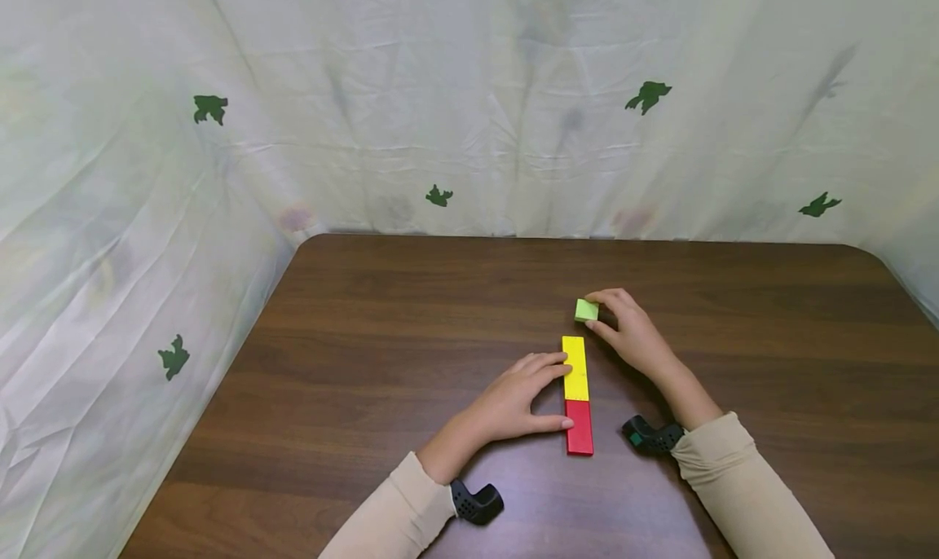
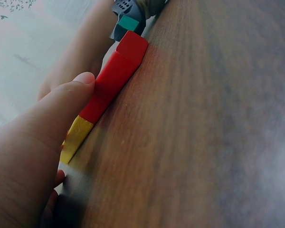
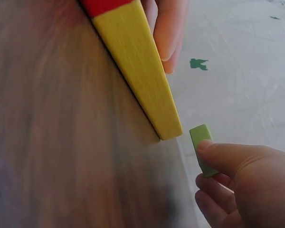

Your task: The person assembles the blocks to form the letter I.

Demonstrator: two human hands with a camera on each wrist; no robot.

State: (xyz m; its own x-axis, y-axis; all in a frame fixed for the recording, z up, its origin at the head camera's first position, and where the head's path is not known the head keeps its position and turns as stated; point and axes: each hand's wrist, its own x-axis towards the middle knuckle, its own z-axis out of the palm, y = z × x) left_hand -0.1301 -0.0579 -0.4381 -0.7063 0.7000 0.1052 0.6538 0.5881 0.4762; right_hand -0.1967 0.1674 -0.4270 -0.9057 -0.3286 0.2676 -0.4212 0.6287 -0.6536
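Observation:
A yellow block (image 1: pixel 575 370) and a red block (image 1: pixel 579 429) lie end to end in a line on the brown table, the red one nearer the person. My left hand (image 1: pixel 517 400) rests along their left side, thumb against the red block and straightened fingertips at the yellow one. Past the far end of the yellow block, my right hand (image 1: pixel 637 331) pinches a small light green block (image 1: pixel 586 310) between thumb and fingers. In the right wrist view a gap separates the green block (image 3: pixel 202 147) from the yellow block's end (image 3: pixel 142 76).
The wooden table (image 1: pixel 352 339) has rounded far corners. A pale curtain (image 1: pixel 477 94) with green leaf-like shapes hangs behind it and to its left. Dark devices are worn on the left wrist (image 1: pixel 477 503) and right wrist (image 1: pixel 651 435).

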